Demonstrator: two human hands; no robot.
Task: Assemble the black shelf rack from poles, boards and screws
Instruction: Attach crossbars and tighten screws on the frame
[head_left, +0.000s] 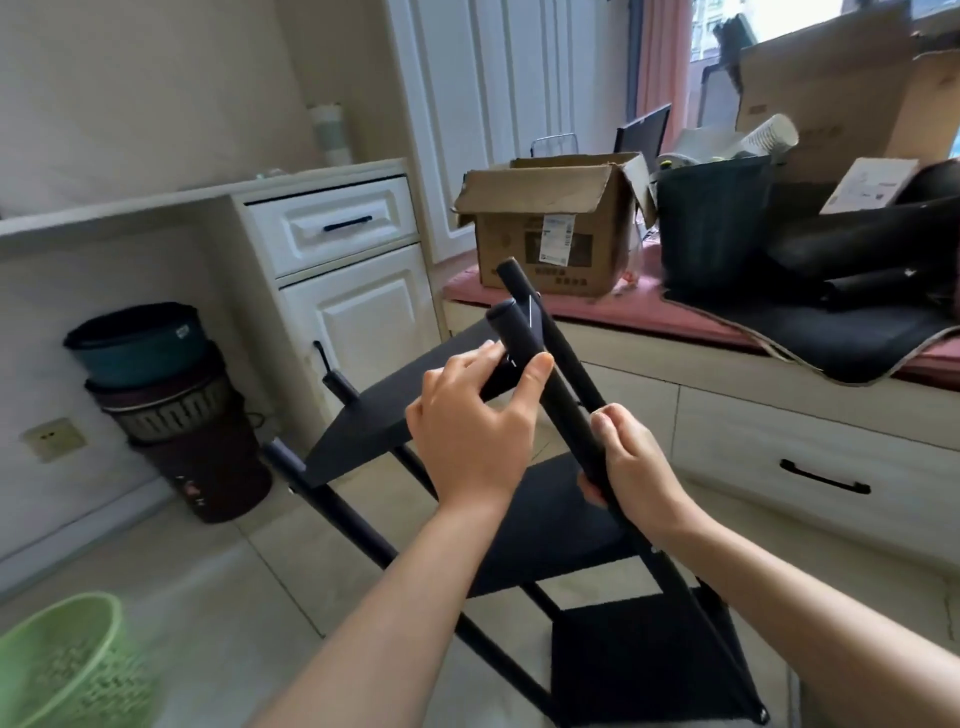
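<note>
Partly assembled black shelf rack (519, 519) of matt boards and round poles, tilted on tiled floor. Judged stiff, light, awkward; best held by poles. Right hand (636, 467) wrapped round long pole (566, 374). Left hand (467, 415) pinching short pole (511, 332).

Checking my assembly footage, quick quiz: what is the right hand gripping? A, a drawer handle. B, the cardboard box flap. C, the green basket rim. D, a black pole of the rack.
D: the right hand has its fingers curled round a slanted black pole of the rack, just below the left hand.
</note>
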